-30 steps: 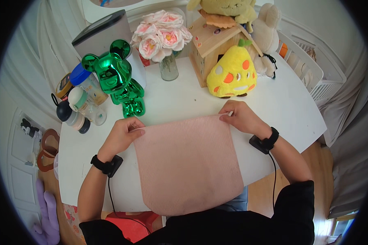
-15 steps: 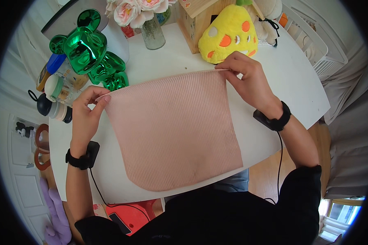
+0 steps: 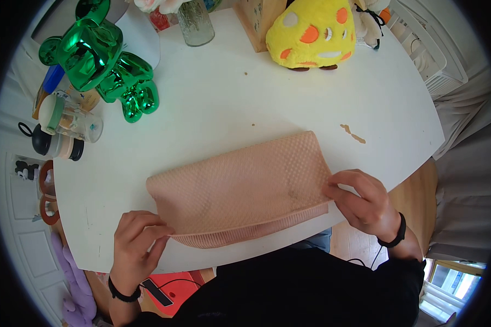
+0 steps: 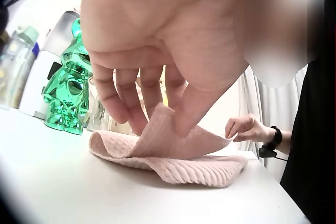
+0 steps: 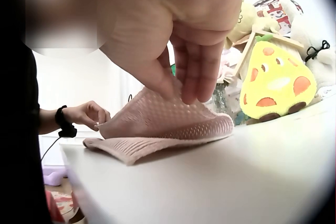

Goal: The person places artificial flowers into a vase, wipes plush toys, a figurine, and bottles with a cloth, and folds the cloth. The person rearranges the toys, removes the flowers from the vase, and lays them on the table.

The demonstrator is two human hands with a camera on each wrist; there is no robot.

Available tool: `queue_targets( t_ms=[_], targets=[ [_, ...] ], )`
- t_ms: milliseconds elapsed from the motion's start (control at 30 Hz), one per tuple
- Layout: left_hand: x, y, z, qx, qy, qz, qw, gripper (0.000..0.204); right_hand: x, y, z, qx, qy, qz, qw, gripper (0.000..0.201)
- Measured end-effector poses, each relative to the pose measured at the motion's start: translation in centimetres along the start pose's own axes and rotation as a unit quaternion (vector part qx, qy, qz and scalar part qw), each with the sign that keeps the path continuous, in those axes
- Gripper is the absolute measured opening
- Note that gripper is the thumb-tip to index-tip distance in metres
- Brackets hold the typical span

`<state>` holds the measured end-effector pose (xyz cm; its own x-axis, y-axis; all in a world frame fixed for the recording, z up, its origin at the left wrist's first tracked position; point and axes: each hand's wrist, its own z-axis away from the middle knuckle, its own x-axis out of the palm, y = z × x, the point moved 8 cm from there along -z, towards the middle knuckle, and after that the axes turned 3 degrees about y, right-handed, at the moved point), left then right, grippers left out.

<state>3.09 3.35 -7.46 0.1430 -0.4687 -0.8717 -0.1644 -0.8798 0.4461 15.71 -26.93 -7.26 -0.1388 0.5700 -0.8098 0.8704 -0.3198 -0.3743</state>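
Observation:
A pink ribbed mat (image 3: 240,182) lies folded over on the white table near its front edge, the upper layer showing a bumpy underside and a strip of ribbed layer beneath it. The left hand (image 3: 139,242) pinches the upper layer's left front corner between thumb and fingers. At the other front corner, the right hand (image 3: 363,204) pinches the same layer. In the left wrist view the mat (image 4: 194,171) has its raised corner between thumb and fingertips. The right wrist view shows the mat's layers (image 5: 173,119) apart beneath the right hand (image 5: 173,40).
A shiny green bear figure (image 3: 93,54), bottles (image 3: 73,120) and a blue-lidded container stand at the left of the table (image 3: 202,131). Behind are a glass vase (image 3: 195,24), a wooden house (image 3: 253,22) and a yellow plush (image 3: 311,38). Brown marks (image 3: 353,134) show on the tabletop.
Both hands have come toward the body, bringing the mat's far edge over to the near side, so the flat mat is now doubled over. The head view has shifted too.

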Motion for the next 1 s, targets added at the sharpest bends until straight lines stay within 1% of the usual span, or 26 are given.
queue_targets(
  t_ms=[167, 233, 333, 467, 533, 567, 633, 667, 733, 867, 933, 967, 1000],
  targets=[
    [1.3, 0.6, 1.7, 0.002, -0.018, -0.016, 1.000, 0.028, 0.6, -0.7, 2.4, 0.000, 0.000, 0.016, 1.000, 0.028],
    [1.8, 1.0, 2.1, 0.017, -0.033, -0.031, 0.999, 0.026, 1.0, -0.7, 3.2, -0.004, -0.012, 0.030, 0.999, 0.026],
    [2.3, 1.6, 2.1, 0.031, -0.056, -0.043, 0.997, 0.027, 1.4, -0.8, 3.7, -0.007, -0.019, 0.033, 0.999, 0.023],
    [2.8, 1.8, 1.9, 0.013, -0.077, -0.032, 0.996, 0.032, 1.2, -1.2, 3.7, -0.007, -0.035, 0.034, 0.999, 0.027],
    [3.1, 1.9, 1.8, 0.014, -0.074, -0.064, 0.995, 0.035, 1.7, -1.0, 3.3, 0.046, -0.099, 0.004, 0.994, 0.033],
    [3.2, 1.9, 1.8, 0.017, -0.072, -0.065, 0.995, 0.035, 1.7, -0.9, 3.3, 0.045, -0.096, 0.006, 0.994, 0.033],
    [3.3, 2.6, 1.6, 0.066, -0.056, -0.094, 0.992, 0.036, 2.1, -0.8, 3.4, 0.029, -0.094, 0.028, 0.995, 0.037],
    [3.3, 2.6, 1.6, 0.067, -0.052, -0.098, 0.992, 0.036, 2.2, -0.8, 3.4, 0.026, -0.090, 0.029, 0.995, 0.037],
    [3.5, 2.9, 1.7, 0.090, -0.046, -0.099, 0.990, 0.035, 2.7, -1.1, 3.5, -0.021, -0.108, 0.079, 0.991, 0.034],
    [3.5, 2.8, 1.9, 0.091, -0.039, -0.089, 0.991, 0.034, 2.6, -1.3, 3.4, -0.062, -0.097, 0.101, 0.988, 0.030],
    [3.0, 3.1, 1.5, 0.073, -0.014, -0.094, 0.993, 0.023, 2.3, -1.5, 3.4, -0.071, -0.083, 0.091, 0.990, 0.026],
    [2.6, 3.2, 1.5, 0.076, -0.007, -0.098, 0.992, 0.023, 2.1, -1.7, 3.1, -0.075, -0.078, 0.096, 0.990, 0.026],
    [1.8, 3.0, 1.5, 0.058, 0.017, -0.063, 0.996, 0.023, 1.3, -1.7, 2.5, -0.049, -0.063, 0.034, 0.996, 0.023]
  ],
)
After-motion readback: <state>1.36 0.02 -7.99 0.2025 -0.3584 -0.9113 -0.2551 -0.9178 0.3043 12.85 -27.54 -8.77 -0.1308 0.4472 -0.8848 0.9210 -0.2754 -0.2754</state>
